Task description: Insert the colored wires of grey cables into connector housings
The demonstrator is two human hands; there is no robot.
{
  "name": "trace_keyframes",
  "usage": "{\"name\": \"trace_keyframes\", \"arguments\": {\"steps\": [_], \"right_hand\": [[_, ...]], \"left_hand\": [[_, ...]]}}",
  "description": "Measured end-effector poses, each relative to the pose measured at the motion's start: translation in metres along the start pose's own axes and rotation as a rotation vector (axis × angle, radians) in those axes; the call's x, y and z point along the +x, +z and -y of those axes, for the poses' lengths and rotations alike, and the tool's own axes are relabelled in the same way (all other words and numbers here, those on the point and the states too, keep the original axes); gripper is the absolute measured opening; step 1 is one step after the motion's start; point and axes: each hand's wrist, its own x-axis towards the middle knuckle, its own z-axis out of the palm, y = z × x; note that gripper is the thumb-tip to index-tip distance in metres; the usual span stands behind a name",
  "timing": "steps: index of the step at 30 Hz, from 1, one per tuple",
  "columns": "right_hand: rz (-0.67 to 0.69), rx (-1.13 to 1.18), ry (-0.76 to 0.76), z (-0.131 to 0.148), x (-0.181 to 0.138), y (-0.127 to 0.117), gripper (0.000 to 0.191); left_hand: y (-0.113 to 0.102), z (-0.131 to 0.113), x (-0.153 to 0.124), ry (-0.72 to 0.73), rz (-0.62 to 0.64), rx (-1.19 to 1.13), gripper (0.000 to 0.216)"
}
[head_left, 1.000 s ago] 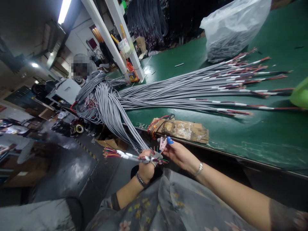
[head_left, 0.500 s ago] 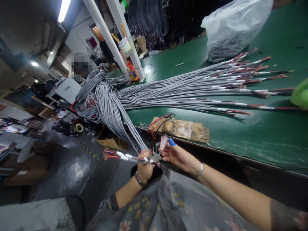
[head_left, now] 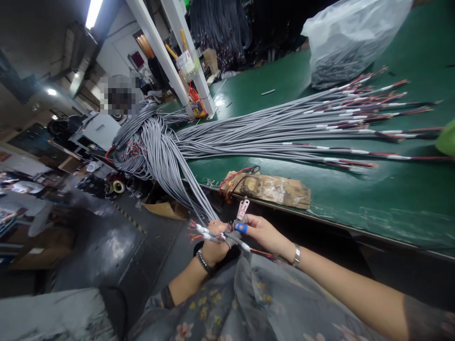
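Observation:
Below the bench edge, my left hand (head_left: 214,248) is closed around several grey cables (head_left: 201,201) whose ends stick out of the fist. Some ends, with white bands and bared coloured wires (head_left: 195,229), point left; one cable end (head_left: 245,246) with red and green wires points right across my front. Close against the left hand, my right hand (head_left: 268,234) pinches a small pink two-armed tool (head_left: 243,209), which points up. Blue tape or a cover (head_left: 241,228) wraps the right thumb. Fingers partly hide where the tool meets the cables.
Across the green bench (head_left: 373,203) lies a long bundle of grey cables (head_left: 256,128). A taped wooden block (head_left: 280,190) sits at its near edge. Farther back are a clear plastic bag (head_left: 341,52) of grey pieces and a white post (head_left: 188,52). A green object (head_left: 447,138) is at far right.
My right hand has closed in on the left, its thumb now bent over the pink tool. The cable ends in the left hand have shifted, with one now pointing right.

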Motion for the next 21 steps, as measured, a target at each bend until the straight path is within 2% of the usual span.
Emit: {"name": "trace_keyframes", "arguments": {"steps": [8,11,14,18,21], "right_hand": [[-0.027,0.045,0.043,-0.004,-0.002,-0.002,0.048],[-0.005,0.146,0.105,-0.007,-0.001,-0.008,0.044],[-0.039,0.288,0.135,-0.008,0.003,-0.016,0.041],[-0.039,0.391,0.105,-0.003,0.013,-0.018,0.051],[-0.082,0.376,0.025,0.002,0.018,-0.015,0.048]], "left_hand": [[-0.003,-0.008,-0.003,-0.238,-0.057,-0.19,0.033],[0.001,-0.008,-0.004,-0.288,-0.099,-0.324,0.037],[0.007,-0.009,-0.004,-0.356,-0.154,-0.422,0.036],[0.011,-0.01,-0.002,-0.394,-0.149,-0.422,0.033],[0.013,-0.009,0.0,-0.385,-0.138,-0.37,0.028]]}}
